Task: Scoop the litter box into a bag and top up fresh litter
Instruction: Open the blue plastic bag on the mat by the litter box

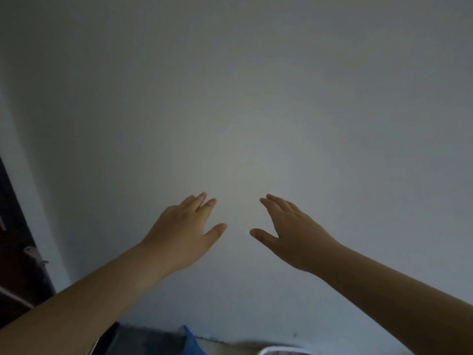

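Head view: the left hand [184,226] and right hand [291,228] reach out side by side before a pale wall [230,98] — fingers straight and relaxed, holding nothing. A blue bag [190,340] peeks in at the bottom edge, well below the hands, near a white rim [281,351] — too cropped to identify. A dark door [15,252] stands at the left.

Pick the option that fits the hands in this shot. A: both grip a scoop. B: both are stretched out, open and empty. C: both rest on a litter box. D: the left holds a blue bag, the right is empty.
B: the left hand and the right hand reach forward with fingers straight, holding nothing, before the pale wall.
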`<control>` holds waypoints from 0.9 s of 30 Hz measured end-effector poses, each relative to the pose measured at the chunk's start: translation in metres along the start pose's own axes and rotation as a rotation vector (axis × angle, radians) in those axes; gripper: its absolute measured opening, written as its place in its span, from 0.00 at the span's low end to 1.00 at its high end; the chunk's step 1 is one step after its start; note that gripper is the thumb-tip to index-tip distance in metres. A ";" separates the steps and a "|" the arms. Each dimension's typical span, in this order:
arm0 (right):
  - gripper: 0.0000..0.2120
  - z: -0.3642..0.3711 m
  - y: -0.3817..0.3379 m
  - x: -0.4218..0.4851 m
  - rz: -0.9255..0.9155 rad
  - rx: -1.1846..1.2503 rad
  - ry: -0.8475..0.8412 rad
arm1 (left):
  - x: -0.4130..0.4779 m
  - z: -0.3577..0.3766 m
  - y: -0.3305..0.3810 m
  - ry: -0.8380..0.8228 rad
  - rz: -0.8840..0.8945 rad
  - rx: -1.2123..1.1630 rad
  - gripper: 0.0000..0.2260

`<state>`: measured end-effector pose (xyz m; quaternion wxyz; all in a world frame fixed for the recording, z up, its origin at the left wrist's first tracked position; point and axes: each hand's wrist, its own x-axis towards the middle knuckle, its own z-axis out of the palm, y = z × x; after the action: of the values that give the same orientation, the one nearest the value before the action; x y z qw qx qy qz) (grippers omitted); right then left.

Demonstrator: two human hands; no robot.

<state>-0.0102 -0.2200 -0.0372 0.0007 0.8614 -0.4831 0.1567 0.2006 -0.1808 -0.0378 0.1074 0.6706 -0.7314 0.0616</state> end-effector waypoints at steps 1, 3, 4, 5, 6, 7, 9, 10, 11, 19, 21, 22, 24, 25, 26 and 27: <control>0.35 0.003 0.005 0.008 -0.010 0.002 -0.002 | 0.006 0.004 0.000 -0.001 -0.010 -0.005 0.30; 0.36 0.010 0.015 0.024 -0.031 0.010 -0.006 | 0.021 0.011 0.001 0.004 -0.034 -0.007 0.30; 0.36 0.014 0.021 0.033 -0.043 0.014 -0.007 | 0.029 0.014 0.001 0.007 -0.049 -0.004 0.30; 0.35 0.018 0.027 0.042 -0.056 0.015 -0.007 | 0.038 0.017 0.001 0.012 -0.066 0.001 0.30; 0.36 0.022 0.032 0.051 -0.071 0.013 -0.007 | 0.047 0.021 0.000 0.015 -0.083 0.010 0.30; 0.36 0.027 0.039 0.060 -0.087 0.011 -0.004 | 0.055 0.024 -0.001 0.017 -0.101 0.025 0.30; 0.36 0.038 0.050 0.080 -0.114 0.011 -0.008 | 0.069 0.033 -0.004 0.021 -0.133 0.064 0.30; 0.36 0.044 0.055 0.089 -0.124 0.018 -0.015 | 0.074 0.039 -0.006 0.019 -0.148 0.079 0.30; 0.36 0.051 0.060 0.098 -0.134 0.027 -0.022 | 0.078 0.045 -0.008 0.015 -0.164 0.089 0.30; 0.37 0.106 0.058 0.148 -0.224 0.058 -0.090 | 0.095 0.082 -0.042 -0.062 -0.252 0.087 0.30; 0.37 0.116 0.051 0.162 -0.237 0.063 -0.091 | 0.101 0.088 -0.054 -0.065 -0.254 0.083 0.30; 0.37 0.119 0.047 0.167 -0.240 0.068 -0.087 | 0.103 0.091 -0.059 -0.062 -0.249 0.082 0.30; 0.37 0.132 0.037 0.182 -0.246 0.078 -0.082 | 0.111 0.100 -0.077 -0.066 -0.237 0.077 0.30; 0.37 0.139 0.032 0.188 -0.249 0.074 -0.078 | 0.115 0.105 -0.086 -0.071 -0.229 0.074 0.30; 0.37 0.146 0.026 0.195 -0.251 0.068 -0.075 | 0.118 0.110 -0.096 -0.076 -0.220 0.069 0.30; 0.37 0.153 0.021 0.201 -0.250 0.063 -0.068 | 0.122 0.116 -0.106 -0.078 -0.210 0.065 0.31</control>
<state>0.1104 -0.4217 -0.1317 -0.0233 0.9194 -0.3665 0.1410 0.2876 -0.3363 -0.1268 0.0630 0.7485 -0.6584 0.0475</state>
